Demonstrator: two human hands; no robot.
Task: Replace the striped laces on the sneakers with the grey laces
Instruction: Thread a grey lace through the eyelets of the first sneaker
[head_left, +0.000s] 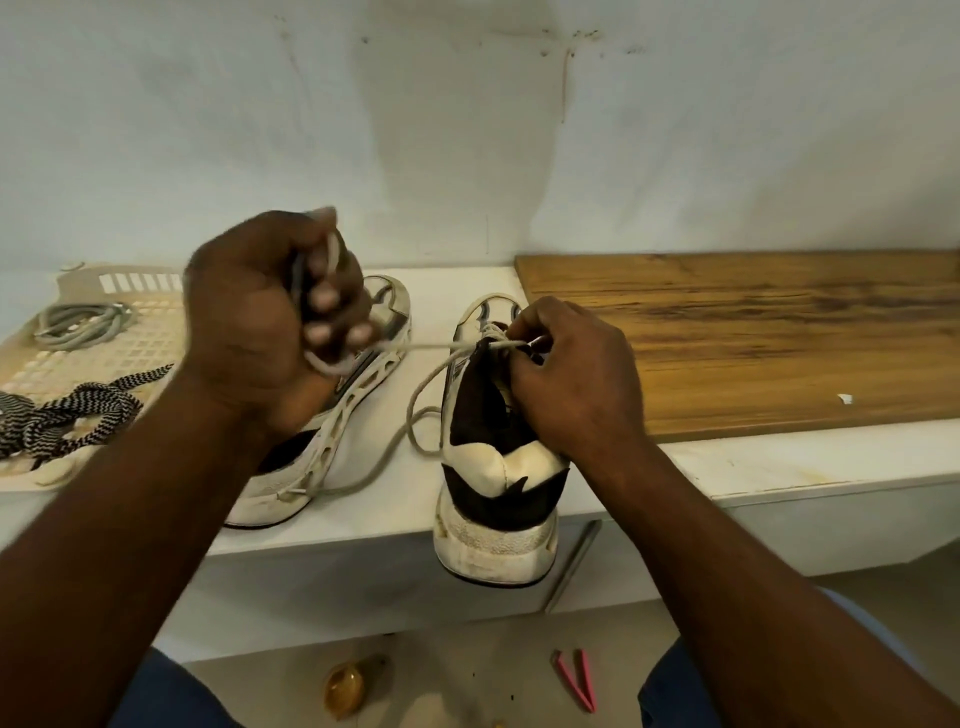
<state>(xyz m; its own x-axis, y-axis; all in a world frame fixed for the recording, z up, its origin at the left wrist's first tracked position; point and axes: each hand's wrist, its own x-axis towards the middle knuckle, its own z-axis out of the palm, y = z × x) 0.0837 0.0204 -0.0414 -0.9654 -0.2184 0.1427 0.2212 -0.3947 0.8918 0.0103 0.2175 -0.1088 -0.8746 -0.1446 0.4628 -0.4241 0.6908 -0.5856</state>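
Observation:
Two white and black sneakers stand on a white shelf. On the right sneaker (493, 467), heel toward me, my right hand (571, 379) pinches the tongue and eyelets. A grey lace (415, 421) runs from those eyelets, taut, to my left hand (270, 317), which grips a bunch of it in a fist above the left sneaker (343, 431). The left sneaker lies tilted on its side. More of the grey lace loops loosely between the two shoes. Striped black and white laces (67, 415) lie on a tray at the left.
A cream perforated tray (150, 332) at the left holds another coiled grey lace (83, 325). A wooden board (753, 332) lies on the shelf at the right. On the floor below are pink tweezers (576, 678) and a yellowish object (343, 688).

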